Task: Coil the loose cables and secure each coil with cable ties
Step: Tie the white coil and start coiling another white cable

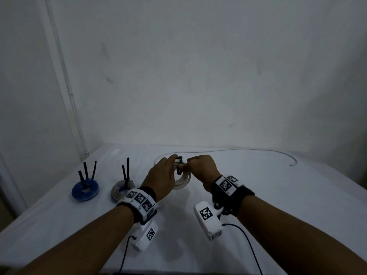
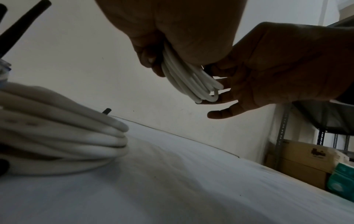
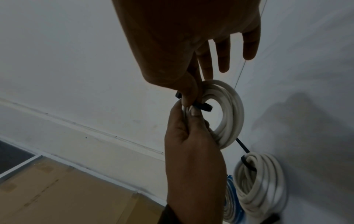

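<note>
Above the table's middle I hold a small white cable coil upright between both hands. My left hand grips one side of the coil, its fingers curled round the strands. A black cable tie wraps that same side. Thumb and forefinger of my right hand pinch the tie, while its other fingers stick out straight. In the head view the tie shows as a dark loop between the two hands.
A blue coil and a grey coil lie at the left, black ties standing up from them. Another tied white coil lies under my left wrist. A loose white cable runs along the back. Cardboard boxes stand beyond the table.
</note>
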